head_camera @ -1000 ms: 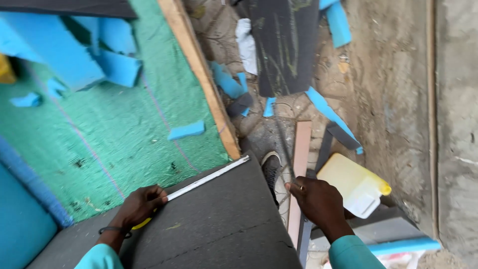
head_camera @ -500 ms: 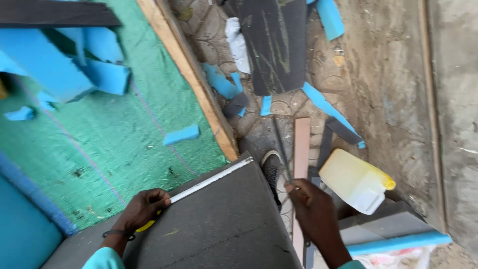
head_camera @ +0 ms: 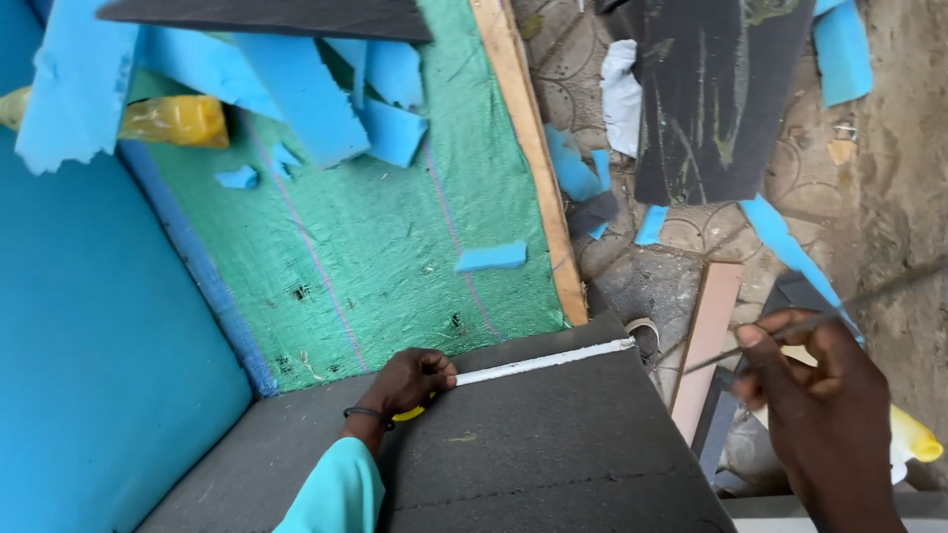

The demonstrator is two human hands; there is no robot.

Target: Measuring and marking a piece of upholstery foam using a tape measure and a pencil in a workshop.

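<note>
Head view: a dark grey foam sheet (head_camera: 533, 444) lies over a green-covered table (head_camera: 395, 247).
Left hand (head_camera: 410, 382): clenched on a yellow tape measure case (head_camera: 410, 412) at the sheet's far edge.
Tape blade (head_camera: 543, 361): runs along that far edge to the sheet's right corner.
Right hand (head_camera: 825, 395): raised off the sheet's right side, pinching a thin rod (head_camera: 839, 306).
Risk, blade: with only the left hand pinning it, the end could slip off the corner.
Risk, rod: its motion-blurred tip swings near the sheet; it could scratch the surface.
Blue foam scraps (head_camera: 326, 99): well apart, at the table's far edge.

left hand (head_camera: 413, 380) pinning tape measure (head_camera: 541, 362), grey foam sheet (head_camera: 553, 444)
</note>
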